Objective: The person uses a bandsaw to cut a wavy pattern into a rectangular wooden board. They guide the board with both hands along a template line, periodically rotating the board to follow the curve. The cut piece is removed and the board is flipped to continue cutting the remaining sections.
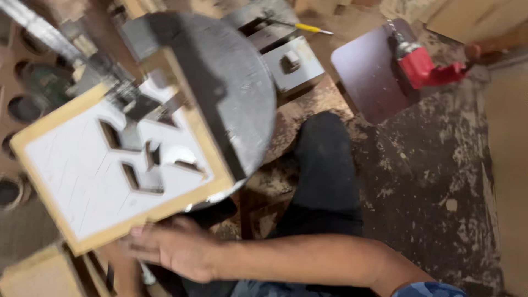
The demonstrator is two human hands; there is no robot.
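Note:
A square wooden board (71,170) with a white face and several angular cutouts lies tilted on a round grey metal machine table (242,93). The machine's arm and blade area (118,93) sit over the board's far part, blurred. My right hand (179,250) reaches in from the lower right. It lies flat with its fingers spread against the board's near edge. A blurred skin-coloured shape (125,272) below the board's near corner may be my left hand; its grip cannot be made out.
My dark trouser leg (324,170) is below the table. A red power tool (421,66) rests on a dark panel (366,77), with what looks like another person's hand (478,50) beside it. A yellow-handled screwdriver (308,27), a grey metal block (291,63) and a panel with round holes (22,110) are nearby.

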